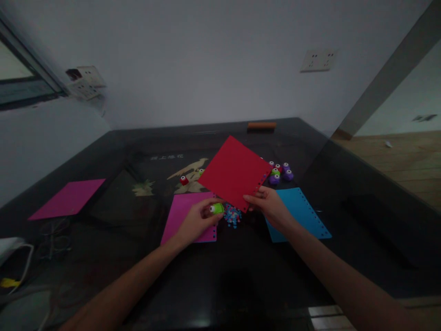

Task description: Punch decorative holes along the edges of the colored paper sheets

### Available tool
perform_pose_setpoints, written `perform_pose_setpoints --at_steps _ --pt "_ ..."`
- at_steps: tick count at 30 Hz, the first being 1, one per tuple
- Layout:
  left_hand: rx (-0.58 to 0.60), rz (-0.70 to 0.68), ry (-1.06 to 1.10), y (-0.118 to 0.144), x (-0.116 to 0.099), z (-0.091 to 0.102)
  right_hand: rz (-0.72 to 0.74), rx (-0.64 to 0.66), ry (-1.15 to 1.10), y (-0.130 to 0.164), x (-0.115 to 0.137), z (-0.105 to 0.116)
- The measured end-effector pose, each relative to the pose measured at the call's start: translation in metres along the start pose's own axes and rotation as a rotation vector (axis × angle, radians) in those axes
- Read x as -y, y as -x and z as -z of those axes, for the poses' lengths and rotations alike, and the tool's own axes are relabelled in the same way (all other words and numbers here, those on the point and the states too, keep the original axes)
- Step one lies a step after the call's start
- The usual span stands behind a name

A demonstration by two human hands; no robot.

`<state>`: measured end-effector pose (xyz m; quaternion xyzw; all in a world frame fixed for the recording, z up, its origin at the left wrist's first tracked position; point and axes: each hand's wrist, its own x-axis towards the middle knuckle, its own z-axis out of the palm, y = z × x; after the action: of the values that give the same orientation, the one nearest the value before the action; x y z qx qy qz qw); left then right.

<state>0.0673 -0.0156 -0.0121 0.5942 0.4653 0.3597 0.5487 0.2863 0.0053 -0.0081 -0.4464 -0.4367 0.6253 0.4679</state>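
Note:
In my left hand [201, 218] is a small green craft punch [217, 208] with a white button end, gripped between thumb and fingers. My right hand [263, 204] pinches a red sheet [234, 172] by its near right edge, where a row of punched holes runs. The sheet is held tilted above the table. Under my left hand lies a pink sheet [179, 216] with holes down its right side. A blue sheet [296, 211], also holed along its right side, lies under my right wrist. Between the hands is a heap of blue and red paper bits [233, 216].
Purple, red and green punches [280, 173] cluster behind the red sheet's right corner. A red punch [184, 180] stands to its left. Another pink sheet [69, 198] lies far left on the dark table [241, 276]. An orange-brown bar [262, 125] sits at the back edge by the wall.

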Motion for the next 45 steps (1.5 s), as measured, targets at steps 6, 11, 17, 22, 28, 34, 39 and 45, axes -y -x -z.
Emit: perform_pose_setpoints --at_steps 6,11,17,22,28,34,39,45 --pt "0.051 0.131 0.154 0.007 -0.008 -0.005 -0.025 -0.006 -0.006 0.002 0.001 -0.003" --pt "0.097 0.1 0.323 0.011 -0.012 -0.005 -0.037 -0.014 -0.023 0.003 0.001 -0.006" --pt "0.074 0.138 0.305 0.017 -0.016 -0.012 0.004 -0.029 -0.049 0.005 0.001 -0.008" --pt "0.035 0.214 0.257 0.018 -0.018 -0.019 0.024 -0.058 -0.043 0.008 0.003 -0.012" --pt "0.014 0.206 0.217 0.018 -0.014 -0.02 0.082 -0.098 0.005 0.016 0.005 -0.022" --pt "0.021 0.207 0.189 0.018 -0.011 -0.021 0.116 -0.086 0.094 0.017 0.0 -0.024" --pt "0.039 0.22 0.184 0.018 -0.006 -0.02 0.118 -0.088 0.1 0.017 -0.001 -0.025" --pt "0.044 0.197 0.17 0.019 -0.004 -0.019 0.126 -0.092 0.101 0.019 0.003 -0.026"
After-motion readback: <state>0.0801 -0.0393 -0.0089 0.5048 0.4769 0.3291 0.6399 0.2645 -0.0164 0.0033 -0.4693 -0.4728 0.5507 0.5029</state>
